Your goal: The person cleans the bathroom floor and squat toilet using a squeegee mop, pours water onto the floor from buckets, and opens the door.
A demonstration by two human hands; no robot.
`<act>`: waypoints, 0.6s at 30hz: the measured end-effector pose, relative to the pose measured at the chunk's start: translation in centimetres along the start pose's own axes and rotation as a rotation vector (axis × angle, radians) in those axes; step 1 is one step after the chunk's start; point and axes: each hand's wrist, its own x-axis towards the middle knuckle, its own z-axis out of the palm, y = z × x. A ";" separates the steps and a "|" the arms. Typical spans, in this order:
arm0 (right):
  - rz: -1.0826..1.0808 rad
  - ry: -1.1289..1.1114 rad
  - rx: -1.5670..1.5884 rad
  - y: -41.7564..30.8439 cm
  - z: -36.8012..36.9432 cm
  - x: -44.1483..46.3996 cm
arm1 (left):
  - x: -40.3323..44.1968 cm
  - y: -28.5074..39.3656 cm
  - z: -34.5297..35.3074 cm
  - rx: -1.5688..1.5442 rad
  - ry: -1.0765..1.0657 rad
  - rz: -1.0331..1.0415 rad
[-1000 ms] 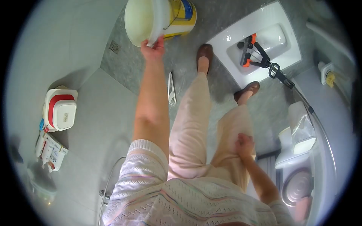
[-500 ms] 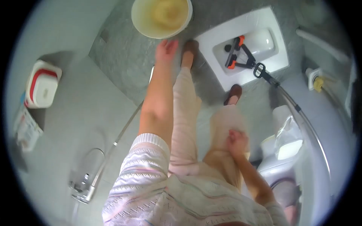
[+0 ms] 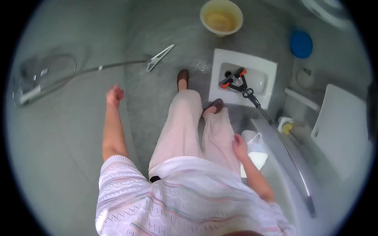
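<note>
My left hand (image 3: 115, 95) is out to the left in the air, its fingers curled in with nothing visible in them. Nearest to it is a long pole with a white triangular head (image 3: 159, 58), slanting from the wall down to the wet floor. My right hand (image 3: 239, 147) hangs beside my right thigh, fingers loosely extended and partly turned from view; I see nothing in it. Ahead stands a pale bucket (image 3: 206, 24) of cloudy yellowish water. To its right, a mop with a black and orange head (image 3: 233, 78) rests in the white squat toilet (image 3: 269, 65).
The mop's pole (image 3: 290, 155) slants along the right side. A blue round thing (image 3: 301, 44), a white panel (image 3: 339, 126) and a pipe with a yellow fitting (image 3: 286, 126) are on the right. A white bag (image 3: 256, 144) sits near my right hand. Wall tap fittings (image 3: 37, 80) are at far left.
My left hand has moved away from beside the bucket, out to the left. My feet and body have shifted, and the view has turned, bringing the pole's triangular head into sight.
</note>
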 end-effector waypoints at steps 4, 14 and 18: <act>0.042 -0.053 -0.161 -0.3 -3.2 -2.5 | -6.5 12.2 -3.0 -0.075 0.173 0.272; -0.002 -0.261 -0.200 -9.7 -5.1 0.4 | 2.4 20.5 -10.0 -0.334 0.423 0.500; -0.013 -0.318 -0.098 -18.5 -4.0 0.9 | -1.7 23.3 -11.4 -0.357 0.499 0.476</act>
